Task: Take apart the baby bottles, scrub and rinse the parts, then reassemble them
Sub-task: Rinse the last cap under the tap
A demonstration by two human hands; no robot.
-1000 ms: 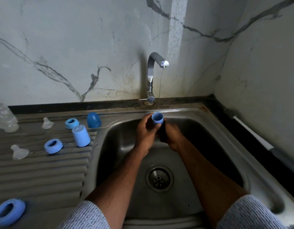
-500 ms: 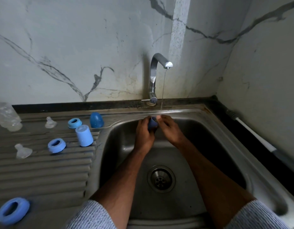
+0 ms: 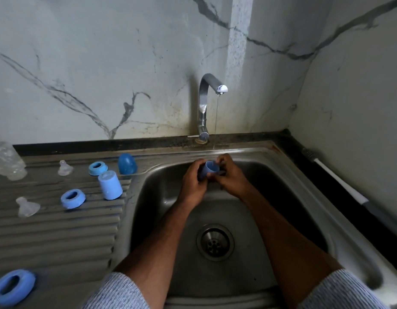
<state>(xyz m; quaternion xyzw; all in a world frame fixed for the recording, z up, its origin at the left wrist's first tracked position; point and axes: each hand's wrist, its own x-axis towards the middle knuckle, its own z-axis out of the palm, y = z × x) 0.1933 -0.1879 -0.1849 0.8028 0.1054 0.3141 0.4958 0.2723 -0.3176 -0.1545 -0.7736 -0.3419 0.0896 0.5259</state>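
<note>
Fingers [image 3: 202,162] of the left hand [image 3: 193,184] curl round the side of a small blue cap [image 3: 209,171], while the right hand [image 3: 232,175] pinches its rim from the other side, both held over the back of the sink [image 3: 282,175] just under a thin stream from the tap [image 3: 206,103]. The cap lies tilted, its open mouth turned toward the right hand.

It looks like light, stiff plastic, unlikely to break if dropped; wet, it would probably be slippery, so a hold across the side wall with a thumb at the rim seems the safest.

To the left, on the ribbed steel draining board that serves as the desk [image 3: 59,230], the other parts lie apart: a second, paler cap [image 3: 110,185] standing mouth down, a dark blue dome cap [image 3: 127,163], two blue screw rings [image 3: 73,198] [image 3: 98,168], a third ring [image 3: 13,286] at the near edge, two clear teats [image 3: 26,206] [image 3: 64,168] that look soft and floppy, and a clear bottle [image 3: 7,161] at the far left, partly out of view.

The drain [image 3: 215,241] sits open in the basin below the forearms. A white-handled tool [image 3: 338,181], its working end unseen, rests along the dark ledge on the right. Marble-veined walls, stained behind the tap, close the corner, and the light is dim.
</note>
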